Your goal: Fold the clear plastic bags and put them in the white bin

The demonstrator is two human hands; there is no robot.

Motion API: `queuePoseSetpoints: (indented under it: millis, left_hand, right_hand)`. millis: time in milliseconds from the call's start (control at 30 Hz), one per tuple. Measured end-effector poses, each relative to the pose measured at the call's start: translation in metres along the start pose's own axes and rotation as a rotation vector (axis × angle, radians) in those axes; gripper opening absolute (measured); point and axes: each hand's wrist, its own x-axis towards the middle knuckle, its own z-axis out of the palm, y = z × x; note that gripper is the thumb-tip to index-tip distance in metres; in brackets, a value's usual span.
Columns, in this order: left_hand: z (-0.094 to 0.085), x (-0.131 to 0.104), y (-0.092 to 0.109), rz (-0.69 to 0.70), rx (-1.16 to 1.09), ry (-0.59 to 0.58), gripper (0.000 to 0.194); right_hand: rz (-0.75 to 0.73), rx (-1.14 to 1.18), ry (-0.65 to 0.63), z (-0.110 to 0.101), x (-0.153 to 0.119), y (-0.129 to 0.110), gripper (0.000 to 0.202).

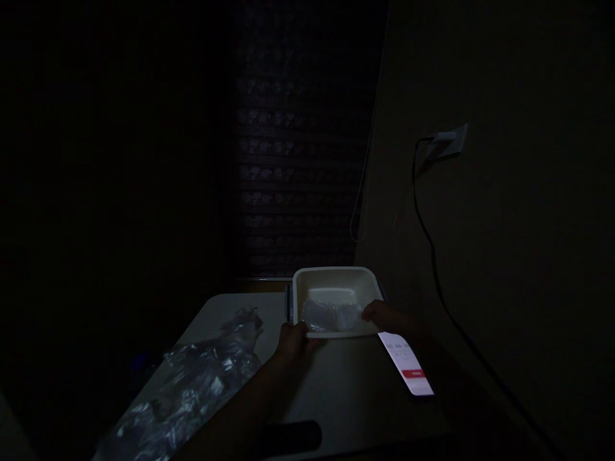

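In dim light, a white rectangular basin point(331, 276) is tilted toward me at the far part of a small white table. Crinkled clear plastic packets point(331, 316) lie inside it, along the near side. My left hand point(292, 339) is closed on the basin's near left corner. At the right side, my right hand point(379, 312) reaches over the rim with its fingers closed at the packets' right end; whether it grips the plastic or only the rim is too dark to tell. A heap of clear plastic bags point(206, 371) covers the table's left side.
A lit phone point(406, 363) lies on the white table point(336, 390) right of the basin. Near the table's front edge is a dark oval slot point(293, 436). A black cable point(435, 262) hangs from a wall socket point(446, 142) at right. Behind is a dark blind point(269, 173).
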Motion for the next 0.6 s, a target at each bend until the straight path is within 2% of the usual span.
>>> queuePoseSetpoints:
  millis: [133,233,467,600]
  left_hand:
    - [0.001,-0.001,0.0,-0.011,-0.004,-0.005,0.003]
    - [0.001,-0.001,-0.002,0.004,-0.034,-0.043,0.005]
    - [0.002,-0.003,-0.006,-0.019,-0.059,-0.036,0.01]
    - [0.002,-0.001,-0.009,-0.037,-0.041,-0.025,0.009]
  right_hand:
    - [0.07,-0.052,0.081,0.003,0.0,-0.002,0.034]
    - [0.066,-0.141,0.135,0.006,0.001,-0.004,0.036]
    - [0.218,-0.352,0.339,0.017,0.004,-0.028,0.02]
    - [0.204,-0.394,0.377,0.024,0.01,-0.032,0.019]
